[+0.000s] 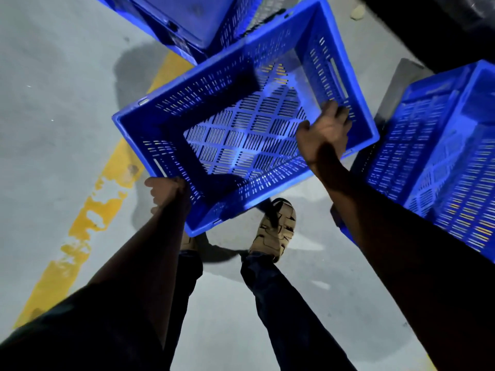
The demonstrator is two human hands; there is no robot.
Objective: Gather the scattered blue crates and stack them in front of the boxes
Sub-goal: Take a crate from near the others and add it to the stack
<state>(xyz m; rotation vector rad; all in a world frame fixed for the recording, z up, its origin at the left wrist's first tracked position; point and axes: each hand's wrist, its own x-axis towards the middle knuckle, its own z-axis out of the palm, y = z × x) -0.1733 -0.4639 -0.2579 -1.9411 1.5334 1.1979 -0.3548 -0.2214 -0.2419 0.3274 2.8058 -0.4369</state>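
The floor (53, 103) is grey concrete with a worn yellow line (80, 231) running across it. 3 blue crates are in view: the carried crate (241, 124) in the middle, the right crate (442, 162) low on the right side, and the far crate (182, 20) at the top edge, partly cut off. No boxes can be identified with certainty; the top right corner is only dark.

The step in hand looks like the carrying: the carried crate is lifted and tilted, above the person's sandals (276, 228), so it seems to be off the floor. It is empty, and its slotted bottom is visible.

The left hand (166, 191) grips the near left corner of the rim, with fingers curled around the edge. The right hand (324, 132) is on the right side, with the fingers hooked over the inner wall below the handle slot; how firm this grip is, I cannot tell.

So the crate hangs between the 2 hands, with most of its body in front of them. The next move probably calls for levelling it and bringing it to the stacking place, with the corners lined up.
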